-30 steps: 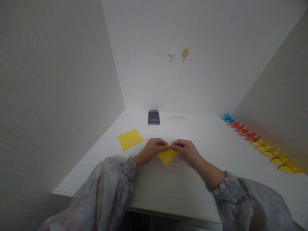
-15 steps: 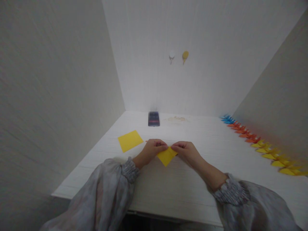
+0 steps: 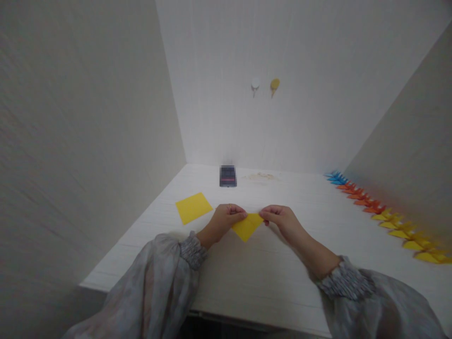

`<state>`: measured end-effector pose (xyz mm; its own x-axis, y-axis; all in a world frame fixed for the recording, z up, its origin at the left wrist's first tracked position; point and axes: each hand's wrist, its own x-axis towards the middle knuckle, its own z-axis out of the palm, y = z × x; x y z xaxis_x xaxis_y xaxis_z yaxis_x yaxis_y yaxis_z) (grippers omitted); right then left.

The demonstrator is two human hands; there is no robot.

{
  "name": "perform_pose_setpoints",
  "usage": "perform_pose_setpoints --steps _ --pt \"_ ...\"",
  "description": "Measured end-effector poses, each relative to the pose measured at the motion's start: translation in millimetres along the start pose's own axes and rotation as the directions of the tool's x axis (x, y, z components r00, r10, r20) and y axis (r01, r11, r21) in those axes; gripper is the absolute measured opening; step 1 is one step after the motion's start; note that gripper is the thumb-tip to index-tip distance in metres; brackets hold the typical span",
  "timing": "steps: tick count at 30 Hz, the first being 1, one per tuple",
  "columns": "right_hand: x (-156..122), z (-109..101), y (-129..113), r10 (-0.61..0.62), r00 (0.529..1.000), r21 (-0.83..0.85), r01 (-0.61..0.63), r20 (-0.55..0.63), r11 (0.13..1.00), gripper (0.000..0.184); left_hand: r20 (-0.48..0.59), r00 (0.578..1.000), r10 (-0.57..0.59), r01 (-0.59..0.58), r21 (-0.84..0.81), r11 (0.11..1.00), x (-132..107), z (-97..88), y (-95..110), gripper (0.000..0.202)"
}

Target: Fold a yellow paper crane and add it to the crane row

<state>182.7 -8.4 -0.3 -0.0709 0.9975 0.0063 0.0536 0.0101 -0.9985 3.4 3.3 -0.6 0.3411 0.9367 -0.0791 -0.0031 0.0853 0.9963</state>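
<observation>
Head cam: left hand (image 3: 223, 220) + right hand (image 3: 282, 217) both pinching folded yellow paper (image 3: 247, 228), long far edge roughly left-right, tip pointing near.

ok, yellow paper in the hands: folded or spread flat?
Folded: the held yellow paper shows as a triangle, straight edge between the left hand and right hand, tip toward the person. Number of layers: cannot tell.
</observation>
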Motion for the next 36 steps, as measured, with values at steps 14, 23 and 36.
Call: perform_pose_setpoints --steps 14,23,36 --pt "0 -2 9 -0.1 0.995 0.174 0.096 0.013 0.98 0.017 -0.09 0.995 0.042 -0.044 -0.025 0.999 3 -2.4 -5 0.024" --pt "-4 -2 8 -0.199 0.98 0.202 0.196 -0.002 0.96 0.017 -0.07 0.997 0.01 -0.018 -0.114 0.993 2 -4.0 -4 0.022" --pt "0 -5 10 -0.231 0.973 0.128 0.233 -0.024 0.964 0.015 -0.04 0.999 0.0 -0.006 -0.14 0.99 2 -3.6 -4 0.023"
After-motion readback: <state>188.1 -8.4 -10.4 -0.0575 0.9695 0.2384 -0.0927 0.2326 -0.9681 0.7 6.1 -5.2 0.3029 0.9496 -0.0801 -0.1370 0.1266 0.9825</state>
